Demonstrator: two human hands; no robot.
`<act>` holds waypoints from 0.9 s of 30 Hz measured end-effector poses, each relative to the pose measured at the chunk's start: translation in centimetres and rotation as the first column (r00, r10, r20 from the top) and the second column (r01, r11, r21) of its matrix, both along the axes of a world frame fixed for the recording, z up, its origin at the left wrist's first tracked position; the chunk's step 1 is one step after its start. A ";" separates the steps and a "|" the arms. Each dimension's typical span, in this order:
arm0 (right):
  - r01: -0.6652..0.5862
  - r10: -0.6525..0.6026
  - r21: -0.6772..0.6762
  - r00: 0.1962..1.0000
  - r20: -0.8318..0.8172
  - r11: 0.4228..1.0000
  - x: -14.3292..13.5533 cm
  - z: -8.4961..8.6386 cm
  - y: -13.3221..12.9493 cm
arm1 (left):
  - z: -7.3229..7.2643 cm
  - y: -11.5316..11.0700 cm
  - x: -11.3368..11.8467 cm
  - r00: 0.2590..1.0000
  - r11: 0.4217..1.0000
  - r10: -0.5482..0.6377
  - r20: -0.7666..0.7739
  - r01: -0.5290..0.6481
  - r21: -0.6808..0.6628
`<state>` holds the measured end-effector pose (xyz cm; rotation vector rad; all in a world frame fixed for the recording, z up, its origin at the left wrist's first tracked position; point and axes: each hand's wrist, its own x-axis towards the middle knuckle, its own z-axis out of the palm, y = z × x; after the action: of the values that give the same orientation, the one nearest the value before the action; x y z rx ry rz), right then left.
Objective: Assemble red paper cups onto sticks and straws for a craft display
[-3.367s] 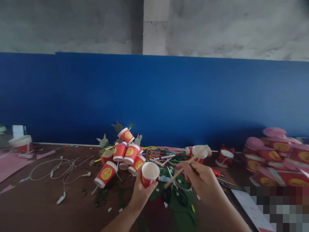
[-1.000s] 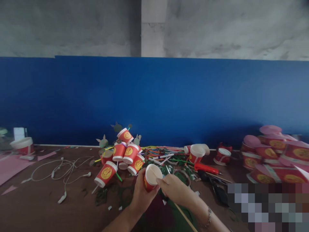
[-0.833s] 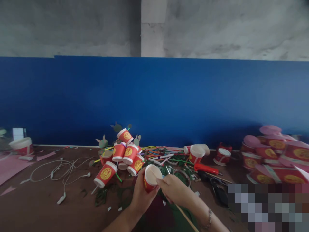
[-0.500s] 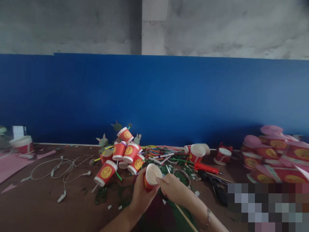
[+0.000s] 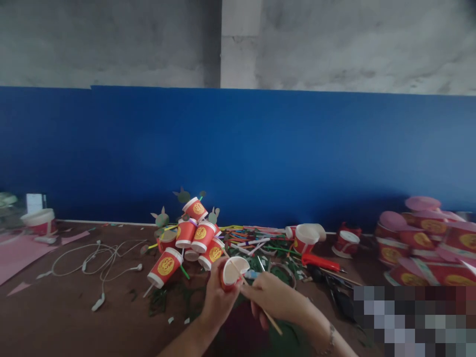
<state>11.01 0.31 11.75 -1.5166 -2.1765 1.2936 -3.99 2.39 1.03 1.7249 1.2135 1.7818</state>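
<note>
My left hand is wrapped round a red paper cup with a white rim, its mouth tilted up toward me. A notch or cut shows in the right side of the rim. With its fingers closed, my right hand grips a thin wooden stick. That stick slants across the cup's mouth and sticks out below my palm; whether it pierces the wall I cannot tell. Left of the hands stands a pile of red cups with straws and grey rabbit-shaped cutouts on it.
White earphones lie tangled on the brown table at left, near pink paper. Behind my right hand are coloured straws, a white-rimmed cup and a red-handled tool. More cups with pink discs are stacked at far right.
The wooden stick has moved up and left, and now crosses the cup's mouth. My right hand has shifted slightly right and down. The notch in the rim now shows.
</note>
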 end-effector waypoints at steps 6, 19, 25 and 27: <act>-0.107 0.110 -0.051 0.991 0.077 0.993 0.9 2.0 -1.5 | 0.2 -0.3 0.1 0.999 0.999 -0.013 0.045 0.015 -0.038; 0.358 -0.329 0.080 0.911 -0.250 0.930 2.2 1.4 2.0 | 1.5 -2.9 0.1 0.898 0.898 -0.439 0.008 0.439 0.005; 0.279 -0.351 -0.215 0.792 -0.499 0.936 0.4 -1.2 3.1 | 0.5 -2.8 -0.1 0.859 0.859 -0.512 0.008 0.512 -0.016; 0.317 -0.463 -0.340 0.653 -0.599 0.886 0.1 -1.7 3.1 | 0.0 -2.5 -0.1 0.883 0.882 -0.463 0.073 0.468 -0.060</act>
<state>11.08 3.38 10.05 -1.2077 -1.2051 1.6053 -4.05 -0.12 1.05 1.7273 0.7435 1.4617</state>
